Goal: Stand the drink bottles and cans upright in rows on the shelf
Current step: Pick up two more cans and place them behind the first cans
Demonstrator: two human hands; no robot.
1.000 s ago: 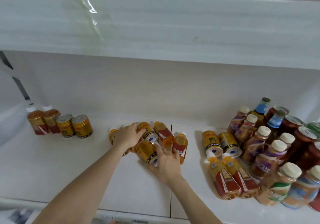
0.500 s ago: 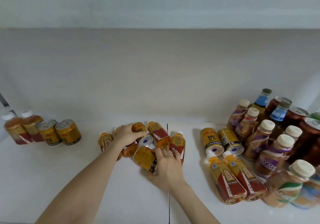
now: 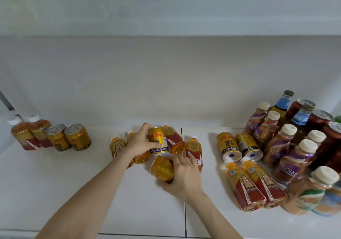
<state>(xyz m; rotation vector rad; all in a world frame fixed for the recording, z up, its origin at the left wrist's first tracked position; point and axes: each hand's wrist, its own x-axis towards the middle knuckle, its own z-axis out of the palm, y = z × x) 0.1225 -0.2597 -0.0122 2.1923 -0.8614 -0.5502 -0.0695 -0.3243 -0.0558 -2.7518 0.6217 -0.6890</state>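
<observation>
Head view: white glossy shelf (image 3: 73,192), smooth panels with a thin dark seam down the middle, plain matte back wall. Left hand (image 3: 137,143) has its fingers (image 3: 145,127) wrapped around a gold metal Red Bull can (image 3: 157,140), can near upright, label reads "RedBull" plus partly readable "Functional Drink" on a blue band. Right hand (image 3: 184,176) lies over a second gold can (image 3: 162,168) on its side, fingers curled on it, gripping. Between and around the hands, small clear plastic tea bottles (image 3: 174,142) with amber liquid, red-and-gold labels, white caps, lying down or tilted; one (image 3: 193,149) touches the right fingertips. Far left, near the wall, a short upright row: two capped tea bottles (image 3: 24,134) then two ribbed gold cans with silver pull-tab lids (image 3: 78,137), touching side by side. Right of centre, two gold Red Bull cans lying down (image 3: 228,146), bases toward camera, Chinese characters "红牛" on one; just in front, two tea bottles lying flat (image 3: 252,185), square-shouldered, Chinese label text too small to read. Far right, an upright cluster: brown plastic Nescafe bottles (image 3: 287,166) with purple wraps and cream caps, dark glass bottles with blue neck labels (image 3: 282,103), dark red cans (image 3: 319,120) behind. Nearest bottles at the right edge are blurred, green-and-blue wraps.
</observation>
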